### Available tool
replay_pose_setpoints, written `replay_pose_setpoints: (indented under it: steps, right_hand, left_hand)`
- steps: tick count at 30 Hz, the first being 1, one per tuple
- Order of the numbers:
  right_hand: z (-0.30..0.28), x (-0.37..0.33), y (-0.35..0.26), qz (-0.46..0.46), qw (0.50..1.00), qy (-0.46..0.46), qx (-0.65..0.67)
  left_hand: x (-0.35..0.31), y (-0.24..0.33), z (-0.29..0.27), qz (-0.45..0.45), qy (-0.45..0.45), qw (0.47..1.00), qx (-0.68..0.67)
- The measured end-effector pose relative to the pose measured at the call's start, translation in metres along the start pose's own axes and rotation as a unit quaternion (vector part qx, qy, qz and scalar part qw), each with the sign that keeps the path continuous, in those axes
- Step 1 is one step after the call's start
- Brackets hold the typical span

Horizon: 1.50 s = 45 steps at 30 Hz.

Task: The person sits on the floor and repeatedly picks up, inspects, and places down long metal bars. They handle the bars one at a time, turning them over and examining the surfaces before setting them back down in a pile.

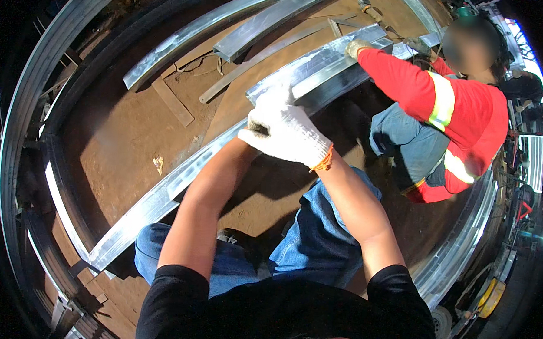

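My right hand (300, 137), in a white knit glove with an orange cuff, is curled closed across my left wrist. What its fingers hold, if anything, is hidden. My left hand (274, 99) is mostly covered by the right and washed out by glare, so its fingers cannot be made out. Both hands are together above a long silvery metal beam (142, 209), which runs from the lower left toward the upper right. Beyond them lies a wider metal channel (319, 59). A co-worker's gloved hand (355, 49) rests on that channel near its far end.
A crouching co-worker in a red top (467, 117) is at the right. Curved metal channels (199, 30) lie farther away, near a flat strip (217, 91). An angle grinder (369, 9) lies at the far edge. Stacked metal lengths (462, 244) line the right side.
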State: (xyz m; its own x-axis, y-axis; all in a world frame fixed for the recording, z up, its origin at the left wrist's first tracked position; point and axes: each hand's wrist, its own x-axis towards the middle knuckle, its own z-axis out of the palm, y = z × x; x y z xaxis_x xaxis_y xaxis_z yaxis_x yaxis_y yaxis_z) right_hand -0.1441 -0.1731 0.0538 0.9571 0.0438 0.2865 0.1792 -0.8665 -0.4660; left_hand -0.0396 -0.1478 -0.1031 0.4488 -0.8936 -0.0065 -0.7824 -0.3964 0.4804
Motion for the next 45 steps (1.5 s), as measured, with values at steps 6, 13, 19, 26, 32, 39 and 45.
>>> replay_pose_setpoints:
  steps: [6, 13, 19, 26, 32, 39, 45]
  right_hand:
    - [-0.008, -0.011, 0.010, 0.037, 0.999, 0.007, 0.018]
    - [-0.017, -0.013, 0.010, 0.069, 0.993, -0.048, 0.079]
    - [-0.019, -0.008, 0.016, 0.091, 0.988, -0.084, 0.094]
    - [-0.016, -0.007, 0.017, 0.079, 0.986, -0.079, 0.122]
    - [-0.019, -0.011, 0.026, 0.088, 0.983, -0.072, 0.143]
    - [-0.021, -0.017, 0.037, 0.080, 0.985, -0.049, 0.148]
    - [-0.019, -0.014, 0.030, 0.069, 0.985, -0.057, 0.146]
  left_hand:
    - [-0.018, 0.019, 0.017, 0.012, -0.019, 1.000, -0.005]
    - [-0.123, -0.018, -0.031, -0.022, -0.017, 0.999, -0.022]
    - [-0.189, 0.016, -0.050, -0.173, -0.328, 0.928, -0.030]
    - [-0.217, 0.002, 0.035, -0.230, -0.355, 0.819, -0.388]
    - [-0.200, -0.042, 0.004, -0.325, -0.204, 0.780, -0.494]
    - [-0.169, -0.046, -0.018, -0.330, -0.202, 0.879, -0.279]
    - [-0.185, -0.041, -0.007, -0.256, -0.085, 0.955, -0.127]
